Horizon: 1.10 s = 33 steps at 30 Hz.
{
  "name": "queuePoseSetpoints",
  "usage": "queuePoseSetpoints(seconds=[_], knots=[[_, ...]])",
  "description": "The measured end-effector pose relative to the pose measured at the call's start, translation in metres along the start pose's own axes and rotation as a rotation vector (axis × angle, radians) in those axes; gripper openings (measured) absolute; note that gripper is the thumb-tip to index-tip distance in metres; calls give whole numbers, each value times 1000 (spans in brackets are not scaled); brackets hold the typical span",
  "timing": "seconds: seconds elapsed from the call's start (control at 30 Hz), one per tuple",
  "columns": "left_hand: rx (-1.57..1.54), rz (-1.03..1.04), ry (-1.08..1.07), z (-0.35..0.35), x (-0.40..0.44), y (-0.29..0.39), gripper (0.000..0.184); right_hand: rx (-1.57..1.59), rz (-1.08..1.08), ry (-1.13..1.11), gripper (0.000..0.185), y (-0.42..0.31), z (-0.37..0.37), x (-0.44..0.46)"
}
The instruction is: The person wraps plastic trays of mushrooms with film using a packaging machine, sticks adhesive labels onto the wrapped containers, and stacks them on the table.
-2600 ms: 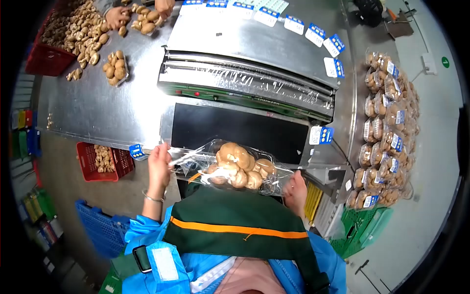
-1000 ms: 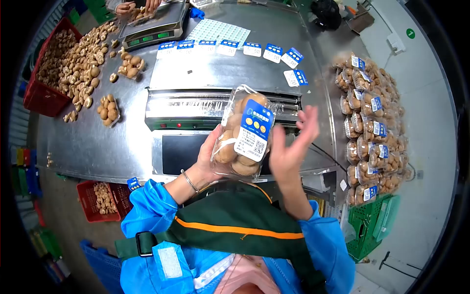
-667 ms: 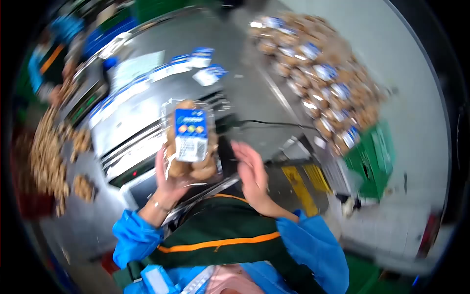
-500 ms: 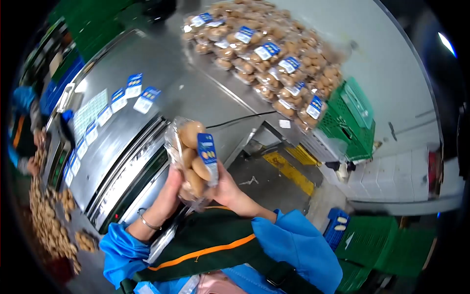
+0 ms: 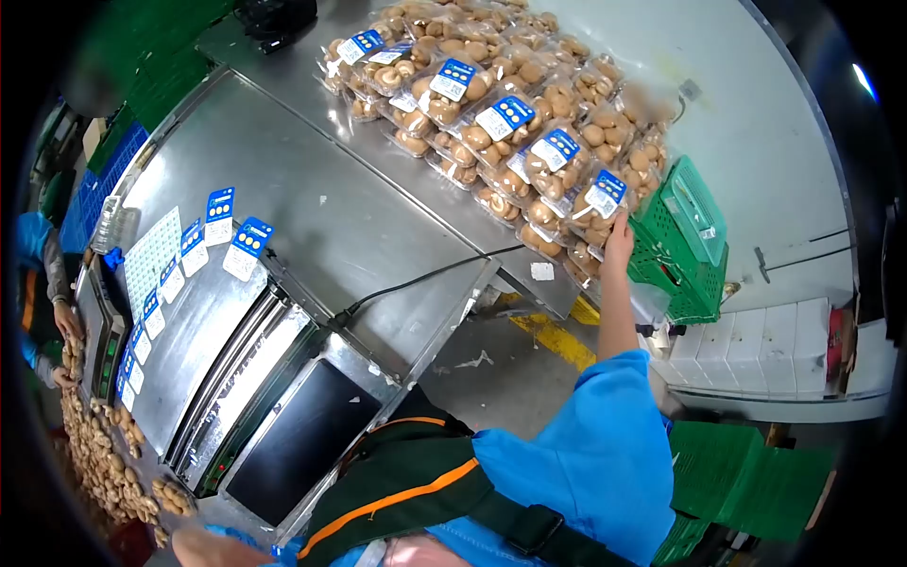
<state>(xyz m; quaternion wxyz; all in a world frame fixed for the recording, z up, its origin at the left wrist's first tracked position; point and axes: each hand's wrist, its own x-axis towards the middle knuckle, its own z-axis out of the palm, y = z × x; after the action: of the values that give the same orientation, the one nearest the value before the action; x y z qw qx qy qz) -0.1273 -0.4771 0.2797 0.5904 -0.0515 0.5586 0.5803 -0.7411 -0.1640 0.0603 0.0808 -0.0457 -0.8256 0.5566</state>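
Observation:
My right hand (image 5: pixel 619 248) reaches out to the near right corner of the pile. Its fingers are closed at the edge of a film-wrapped mushroom pack (image 5: pixel 593 214) with a blue and white label. That pack lies on other wrapped mushroom packs (image 5: pixel 501 132), several of them labelled. Low at the left edge of the view, my left hand (image 5: pixel 213 550) shows only in part, near my body. Its fingers are cut off or hidden, so what it holds, if anything, cannot be seen.
The wrapping machine (image 5: pixel 241 373) with its black plate (image 5: pixel 302 444) stands left of centre. Labels (image 5: pixel 248 248) lie in a row behind it. A black cable (image 5: pixel 425 276) crosses the steel table (image 5: pixel 312 180). Green crates (image 5: pixel 685 246) stand right. Another person's hand (image 5: pixel 68 321) is far left.
The pack held between both hands has left the front of my body; my right hand has extended to the pile with a pack at its fingers. My left hand dropped low left. The view has shifted slightly.

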Motion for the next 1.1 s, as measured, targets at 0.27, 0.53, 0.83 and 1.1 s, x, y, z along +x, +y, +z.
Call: queuePoseSetpoints(seconds=[0.27,0.53,0.83,1.1], knots=[[511,269,868,-51,-10,38,48,156,169,-153,46,-23,-6,5],[1681,694,1455,-212,74,212,54,149,6,-41,53,12,-3,20],[1682,744,1443,-387,254,293,62,480,222,-131,33,4,5,13],[1637,670,1491,-426,240,300,43,357,191,13,40,-38,-18,-10]])
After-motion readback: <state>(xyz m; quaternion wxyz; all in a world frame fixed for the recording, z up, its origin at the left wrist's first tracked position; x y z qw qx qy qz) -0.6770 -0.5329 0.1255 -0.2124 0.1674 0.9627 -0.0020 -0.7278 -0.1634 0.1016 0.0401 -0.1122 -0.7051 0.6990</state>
